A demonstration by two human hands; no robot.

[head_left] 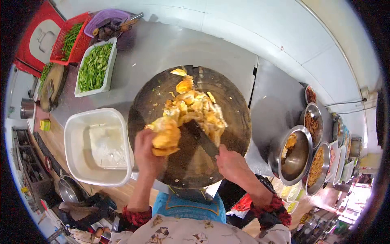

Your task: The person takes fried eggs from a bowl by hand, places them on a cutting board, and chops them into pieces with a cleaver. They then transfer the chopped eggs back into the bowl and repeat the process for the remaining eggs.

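Observation:
My left hand (148, 151) is wrapped round a clump of yellow fried egg (165, 136), held over the left part of a round wooden chopping board (231, 97). The clump is a little blurred. My right hand (232, 164) grips a cleaver (202, 139) by its handle, near the board's lower right edge. The cleaver's dark blade points up and left, beside a heap of chopped egg pieces (203, 110) at the middle of the board. Smaller egg bits (178, 72) lie towards the board's far edge.
An almost empty white tub (73, 142) stands left of the board. Behind it are a container of sliced green peppers (95, 67), a red basket (83, 38) and a purple basket (103, 15). Metal bowls (298, 164) holding food line the right side.

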